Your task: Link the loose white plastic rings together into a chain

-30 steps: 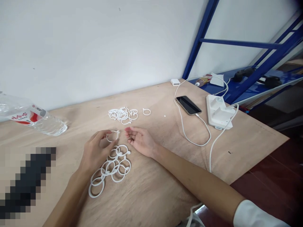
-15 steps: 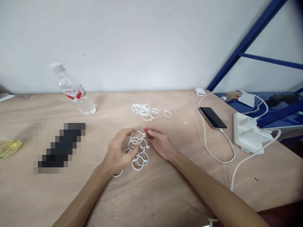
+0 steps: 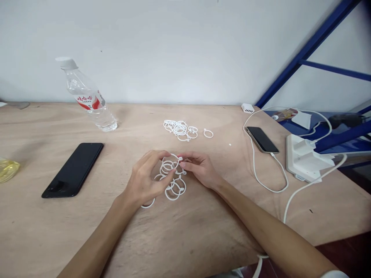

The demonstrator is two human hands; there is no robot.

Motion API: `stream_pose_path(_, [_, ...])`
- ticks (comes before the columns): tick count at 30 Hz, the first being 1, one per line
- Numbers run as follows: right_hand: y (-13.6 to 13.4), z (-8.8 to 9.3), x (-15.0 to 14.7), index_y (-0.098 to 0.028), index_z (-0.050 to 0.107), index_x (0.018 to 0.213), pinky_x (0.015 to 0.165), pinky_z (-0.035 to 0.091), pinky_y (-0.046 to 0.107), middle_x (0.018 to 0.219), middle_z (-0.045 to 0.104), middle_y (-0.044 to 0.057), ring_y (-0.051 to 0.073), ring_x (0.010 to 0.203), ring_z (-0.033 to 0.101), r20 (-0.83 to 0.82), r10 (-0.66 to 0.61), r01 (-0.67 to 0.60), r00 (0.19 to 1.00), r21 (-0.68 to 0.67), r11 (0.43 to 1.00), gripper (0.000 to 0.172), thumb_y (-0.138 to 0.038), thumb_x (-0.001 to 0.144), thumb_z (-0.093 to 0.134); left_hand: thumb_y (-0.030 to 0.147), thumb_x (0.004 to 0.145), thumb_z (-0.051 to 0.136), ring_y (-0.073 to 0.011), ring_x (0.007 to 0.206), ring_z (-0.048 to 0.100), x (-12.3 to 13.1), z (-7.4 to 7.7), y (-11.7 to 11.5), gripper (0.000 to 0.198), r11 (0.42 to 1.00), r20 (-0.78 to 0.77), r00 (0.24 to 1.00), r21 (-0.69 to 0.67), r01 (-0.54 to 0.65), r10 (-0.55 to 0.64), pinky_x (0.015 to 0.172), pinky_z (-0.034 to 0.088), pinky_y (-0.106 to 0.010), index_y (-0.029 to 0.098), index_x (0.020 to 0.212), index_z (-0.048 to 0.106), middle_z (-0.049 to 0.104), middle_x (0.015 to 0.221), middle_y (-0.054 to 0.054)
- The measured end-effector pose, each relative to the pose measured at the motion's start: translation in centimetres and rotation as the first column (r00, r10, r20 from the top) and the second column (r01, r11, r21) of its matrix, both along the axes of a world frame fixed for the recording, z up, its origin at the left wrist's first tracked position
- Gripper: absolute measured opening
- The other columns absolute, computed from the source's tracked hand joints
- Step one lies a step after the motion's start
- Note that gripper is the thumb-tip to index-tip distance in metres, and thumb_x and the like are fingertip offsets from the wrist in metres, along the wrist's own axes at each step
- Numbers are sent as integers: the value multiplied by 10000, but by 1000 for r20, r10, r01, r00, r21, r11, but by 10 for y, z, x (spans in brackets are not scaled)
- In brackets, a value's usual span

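Observation:
Between both hands is a thin white plastic ring with a small clasp end. My left hand curves around its left side, gripping it between thumb and fingers. The thumb and fingers of my right hand pinch at the ring's clasp end. Under and just below the hands lie several more white rings, overlapping on the table, some partly hidden by my left hand. Farther back sits a tangled pile of similar rings, with a single ring to its right.
On the left are a water bottle, a black phone and a yellowish clear plastic item. At right, a charging phone, a white power strip and loose cables lie on the wooden table. A blue metal frame stands beyond.
The view has shifted a little, so the tabletop things appear higher. My right fingers have closed in on the clasp end of the ring, while my left hand keeps its hold.

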State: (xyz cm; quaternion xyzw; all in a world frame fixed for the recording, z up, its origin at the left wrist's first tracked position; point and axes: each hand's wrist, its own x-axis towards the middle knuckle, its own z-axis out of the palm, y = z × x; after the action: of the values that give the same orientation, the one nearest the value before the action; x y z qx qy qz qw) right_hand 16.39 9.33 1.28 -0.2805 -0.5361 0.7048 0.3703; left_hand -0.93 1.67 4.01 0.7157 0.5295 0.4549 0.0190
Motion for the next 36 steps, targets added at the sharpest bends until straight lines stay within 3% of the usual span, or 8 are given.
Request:
stream_pose_path(6, [-2,4,0,-241,760,856,695,481,324,828,696,38,170,744,601,151,-152,99,977,311,945,161,-324,718,747,217,794,639,-166,926,650,-6,-1,1,244,996,-5,999,-65,53,-54,849,515,-289,183,1031,593,692,993,-42])
stream_pose_path(12, [-4,4,-1,-257,767,849,744,499,336,899,719,47,195,826,639,160,-184,121,970,338,933,118,-304,747,730,249,802,638,-185,976,657,-7,-5,2,181,994,39,998,-90,58,-55,868,521,-304,194,972,608,699,1017,-46])
stream_pose_path(20, [-3,3,1,-276,773,800,713,485,340,844,726,38,192,763,640,165,-193,111,967,408,906,70,-288,766,713,280,796,637,-200,954,673,-4,-5,1,106,982,88,995,-182,53,-37,836,533,-318,202,861,608,712,1013,-50])
stream_pose_path(24, [-3,3,0,-260,774,779,707,487,337,836,728,44,194,759,641,171,-197,124,965,363,924,71,-301,738,734,281,806,623,-200,976,661,-6,-6,4,134,983,70,996,-173,58,-47,871,524,-338,204,914,608,696,1062,-52])
stream_pose_path(29, [1,4,0,-238,769,785,730,496,327,837,732,39,188,787,646,146,-194,151,970,259,954,104,-317,723,739,292,811,625,-216,1083,580,-5,-8,4,268,992,-91,993,-112,64,-74,933,486,-375,216,1065,583,614,1153,-80])
stream_pose_path(33, [4,4,1,-228,765,795,784,491,328,826,731,29,181,802,639,114,-233,206,966,208,956,126,-329,726,733,243,778,649,-218,944,547,8,-2,-3,265,998,-165,985,50,50,-42,815,485,-383,215,1035,590,563,1032,-89])
stream_pose_path(36, [4,3,1,-217,759,778,759,494,315,812,725,26,171,776,632,80,-180,164,980,168,972,145,-348,722,733,177,743,661,-195,816,527,23,9,-10,298,982,-174,982,159,101,-73,715,456,-357,211,1027,577,565,921,-68])
